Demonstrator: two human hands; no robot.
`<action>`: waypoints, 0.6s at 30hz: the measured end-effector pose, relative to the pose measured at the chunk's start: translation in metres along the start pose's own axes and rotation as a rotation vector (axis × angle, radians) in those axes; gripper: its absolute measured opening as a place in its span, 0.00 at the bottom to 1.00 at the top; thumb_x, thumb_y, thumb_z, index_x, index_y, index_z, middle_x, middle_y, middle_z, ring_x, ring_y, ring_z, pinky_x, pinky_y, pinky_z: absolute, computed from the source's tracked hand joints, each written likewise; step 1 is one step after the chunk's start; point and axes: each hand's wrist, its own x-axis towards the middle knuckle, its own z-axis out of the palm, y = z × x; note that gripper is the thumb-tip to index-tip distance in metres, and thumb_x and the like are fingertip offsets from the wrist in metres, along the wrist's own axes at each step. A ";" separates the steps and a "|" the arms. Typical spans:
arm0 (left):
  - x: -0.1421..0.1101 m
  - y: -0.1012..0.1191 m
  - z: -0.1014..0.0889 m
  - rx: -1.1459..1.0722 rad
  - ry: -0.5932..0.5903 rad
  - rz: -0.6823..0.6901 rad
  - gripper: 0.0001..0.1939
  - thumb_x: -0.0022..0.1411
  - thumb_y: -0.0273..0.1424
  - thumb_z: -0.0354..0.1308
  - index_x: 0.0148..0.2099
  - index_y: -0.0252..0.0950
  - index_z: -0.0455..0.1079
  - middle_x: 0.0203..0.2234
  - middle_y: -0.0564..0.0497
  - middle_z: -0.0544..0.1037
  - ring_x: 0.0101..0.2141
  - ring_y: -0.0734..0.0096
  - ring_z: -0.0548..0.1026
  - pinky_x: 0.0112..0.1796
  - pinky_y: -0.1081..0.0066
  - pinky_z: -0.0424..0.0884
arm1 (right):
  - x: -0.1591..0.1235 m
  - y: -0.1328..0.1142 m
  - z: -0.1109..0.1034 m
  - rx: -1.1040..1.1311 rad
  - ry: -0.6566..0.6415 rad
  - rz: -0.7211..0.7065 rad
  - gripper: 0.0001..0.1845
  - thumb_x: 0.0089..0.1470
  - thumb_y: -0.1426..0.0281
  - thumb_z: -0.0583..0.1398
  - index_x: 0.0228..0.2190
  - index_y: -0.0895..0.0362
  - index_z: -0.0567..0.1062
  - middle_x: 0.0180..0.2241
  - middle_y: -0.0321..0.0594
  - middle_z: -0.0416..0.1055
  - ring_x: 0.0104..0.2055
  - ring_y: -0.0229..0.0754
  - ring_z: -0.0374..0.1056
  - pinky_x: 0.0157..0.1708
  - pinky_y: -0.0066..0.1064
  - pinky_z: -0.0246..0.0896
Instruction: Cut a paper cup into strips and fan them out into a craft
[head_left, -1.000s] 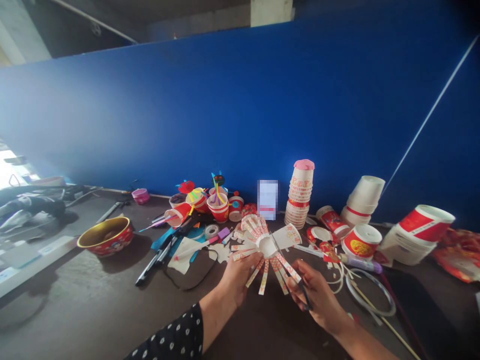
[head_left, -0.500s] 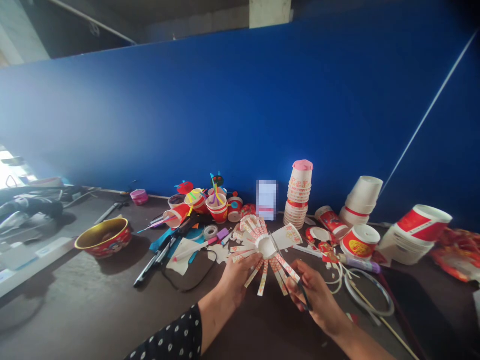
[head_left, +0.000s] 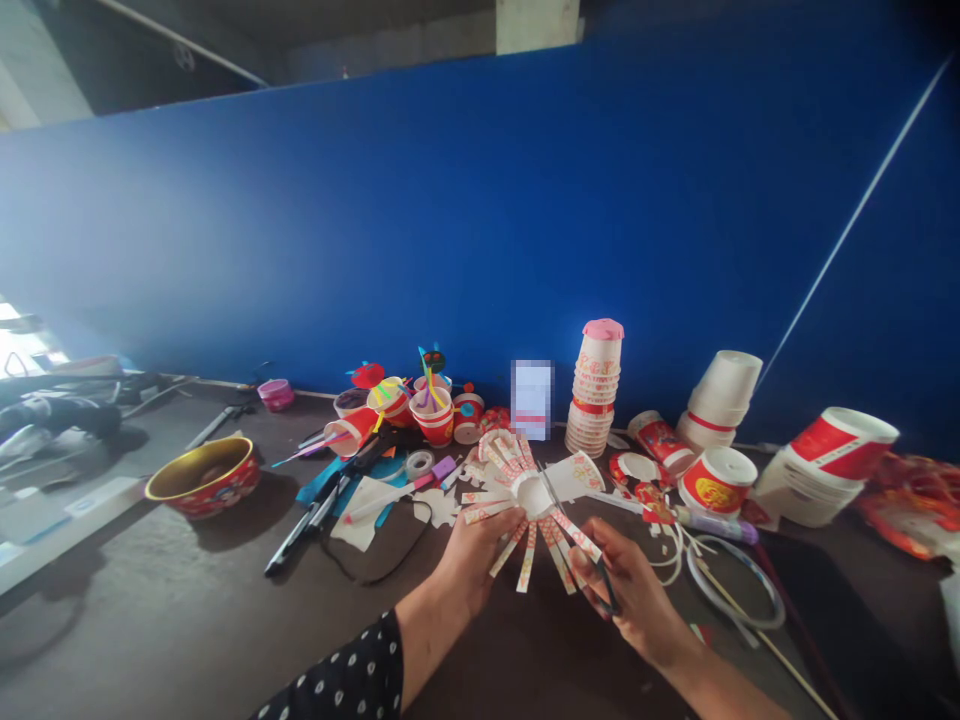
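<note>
Look at that: the left hand (head_left: 472, 565) clasps a strip-cut paper cup (head_left: 532, 495) while the right hand (head_left: 630, 590) pinches slim scissors (head_left: 551, 497) across its strips!

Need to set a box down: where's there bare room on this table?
Bare tabletop lies in front of the gold-lined red bowl, left of the black pens. Crowded: behind the cut paper cup, around the tape roll.
</note>
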 end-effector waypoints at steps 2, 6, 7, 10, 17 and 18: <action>0.001 -0.001 -0.001 0.021 0.014 0.005 0.10 0.40 0.26 0.63 0.29 0.28 0.71 0.23 0.49 0.76 0.24 0.69 0.73 0.32 0.69 0.69 | 0.000 -0.001 0.001 0.007 0.009 0.011 0.21 0.44 0.56 0.62 0.22 0.56 0.59 0.17 0.27 0.53 0.17 0.26 0.46 0.13 0.20 0.41; 0.000 0.000 0.000 0.028 0.017 0.018 0.10 0.40 0.27 0.64 0.29 0.28 0.71 0.22 0.48 0.76 0.23 0.67 0.74 0.30 0.67 0.69 | -0.001 -0.008 0.004 0.011 -0.008 0.014 0.22 0.43 0.54 0.62 0.22 0.57 0.60 0.17 0.28 0.55 0.17 0.27 0.47 0.13 0.19 0.43; 0.000 0.000 0.000 0.024 0.007 0.021 0.10 0.40 0.27 0.64 0.29 0.28 0.71 0.22 0.48 0.76 0.23 0.66 0.74 0.30 0.67 0.70 | -0.001 -0.010 0.004 0.017 -0.018 0.018 0.22 0.42 0.53 0.62 0.23 0.57 0.60 0.17 0.28 0.56 0.16 0.27 0.48 0.13 0.20 0.43; 0.000 0.003 0.002 -0.003 -0.010 0.011 0.11 0.40 0.26 0.64 0.29 0.28 0.71 0.22 0.48 0.76 0.24 0.65 0.74 0.31 0.66 0.70 | -0.001 -0.015 0.005 0.050 -0.055 0.043 0.24 0.40 0.50 0.62 0.24 0.56 0.60 0.17 0.28 0.57 0.16 0.27 0.49 0.13 0.20 0.45; 0.001 0.009 0.002 -0.048 -0.039 -0.081 0.07 0.41 0.23 0.63 0.28 0.29 0.70 0.20 0.49 0.76 0.23 0.69 0.74 0.29 0.72 0.70 | -0.005 -0.015 -0.001 0.171 -0.118 0.014 0.24 0.42 0.49 0.60 0.25 0.56 0.63 0.17 0.28 0.54 0.17 0.29 0.50 0.15 0.21 0.47; 0.000 0.011 0.002 -0.051 -0.050 -0.101 0.06 0.42 0.22 0.62 0.28 0.28 0.70 0.20 0.49 0.76 0.23 0.69 0.74 0.28 0.73 0.70 | -0.005 -0.015 -0.002 0.180 -0.148 0.021 0.23 0.42 0.49 0.60 0.26 0.56 0.63 0.17 0.28 0.55 0.17 0.29 0.50 0.16 0.22 0.47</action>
